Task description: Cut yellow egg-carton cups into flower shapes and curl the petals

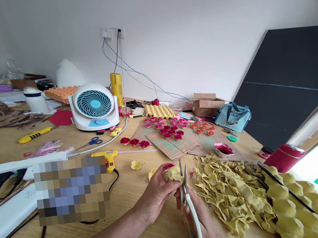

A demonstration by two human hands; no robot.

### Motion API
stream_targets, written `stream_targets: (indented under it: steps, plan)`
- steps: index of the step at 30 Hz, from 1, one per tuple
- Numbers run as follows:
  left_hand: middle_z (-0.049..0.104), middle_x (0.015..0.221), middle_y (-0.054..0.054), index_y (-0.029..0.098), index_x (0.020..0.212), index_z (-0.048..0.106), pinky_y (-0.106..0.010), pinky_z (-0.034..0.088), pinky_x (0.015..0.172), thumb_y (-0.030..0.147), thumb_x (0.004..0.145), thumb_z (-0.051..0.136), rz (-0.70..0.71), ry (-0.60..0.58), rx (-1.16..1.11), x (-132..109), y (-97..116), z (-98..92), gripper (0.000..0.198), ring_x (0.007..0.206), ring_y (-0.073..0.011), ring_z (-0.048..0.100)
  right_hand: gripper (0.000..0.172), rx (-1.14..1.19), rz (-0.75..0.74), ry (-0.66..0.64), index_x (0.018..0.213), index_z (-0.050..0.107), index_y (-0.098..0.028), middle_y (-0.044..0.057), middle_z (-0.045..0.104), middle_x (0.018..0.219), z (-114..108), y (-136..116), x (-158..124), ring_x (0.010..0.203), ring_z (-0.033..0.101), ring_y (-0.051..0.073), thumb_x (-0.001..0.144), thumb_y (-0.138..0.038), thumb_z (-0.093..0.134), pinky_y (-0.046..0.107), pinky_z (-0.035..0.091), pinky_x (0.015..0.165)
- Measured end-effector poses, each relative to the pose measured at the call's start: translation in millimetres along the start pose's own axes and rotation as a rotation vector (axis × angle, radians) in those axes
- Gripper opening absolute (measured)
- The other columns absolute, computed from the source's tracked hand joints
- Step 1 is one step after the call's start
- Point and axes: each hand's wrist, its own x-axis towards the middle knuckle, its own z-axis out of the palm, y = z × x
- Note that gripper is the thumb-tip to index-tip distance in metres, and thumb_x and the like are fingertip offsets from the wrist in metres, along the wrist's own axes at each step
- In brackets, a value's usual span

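Note:
My left hand [159,190] is closed round a small yellow egg-carton piece [174,173], held just above the wooden table [63,146]. My right hand [202,221] grips white-handled scissors [189,208], blades pointing up and slightly parted at the piece's right edge. A heap of yellow carton scraps [231,191] lies right beside the hands. Further back, red and pink paper roses [166,127] sit on brown cardboard sheets [176,144].
A white and blue desk fan [94,107], a yellow glue gun [107,158], blue scissors [92,142], a power strip [22,166], a yellow egg tray [159,111], a red paint bowl [223,149], a light blue bag [232,117] and a red flask [285,156] surround the work area.

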Motion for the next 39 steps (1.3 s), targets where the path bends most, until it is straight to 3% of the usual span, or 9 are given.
stream_targets:
  steps: [11, 18, 29, 39]
  plan:
    - [0.064, 0.088, 0.001, 0.018, 0.109, 0.053, -0.023, 0.046, 0.074, 0.015, 0.063, 0.083, -0.004, 0.031, 0.134, 3, 14, -3.1, 0.055, 0.080, -0.0107, 0.058, 0.049, 0.040, 0.039, -0.065, 0.091, 0.054, -0.023, 0.005, 0.054, 0.085, 0, 2, -1, 0.080, 0.049, 0.024, 0.096, -0.065, 0.030, 0.037, 0.042, 0.074]
    - [0.063, 0.089, 0.001, 0.018, 0.108, 0.055, -0.029, 0.048, 0.079, 0.019, 0.062, 0.085, -0.010, -0.008, 0.213, 5, 24, -3.2, 0.055, 0.082, -0.0132, 0.058, 0.053, 0.005, 0.065, -0.099, 0.096, 0.056, -0.023, 0.004, 0.053, 0.082, -5, -3, 2, 0.079, 0.048, 0.023, 0.095, -0.068, 0.028, 0.035, 0.041, 0.069]
    - [0.063, 0.085, 0.003, 0.017, 0.109, 0.053, -0.022, 0.044, 0.072, 0.016, 0.063, 0.084, -0.040, -0.090, 0.326, 6, 41, -5.1, 0.055, 0.078, -0.0105, 0.057, 0.053, -0.035, 0.094, -0.147, 0.097, 0.054, -0.024, 0.003, 0.051, 0.081, -8, -6, 1, 0.081, 0.047, 0.023, 0.094, -0.070, 0.028, 0.034, 0.039, 0.071]
    - [0.061, 0.080, 0.005, 0.020, 0.114, 0.051, -0.021, 0.042, 0.069, 0.013, 0.066, 0.079, -0.111, -0.169, 0.421, 7, 55, -7.5, 0.056, 0.075, -0.0098, 0.057, 0.042, -0.081, 0.110, -0.170, 0.097, 0.057, -0.022, 0.005, 0.056, 0.088, -12, -8, 0, 0.084, 0.050, 0.023, 0.095, -0.060, 0.037, 0.032, 0.040, 0.071]
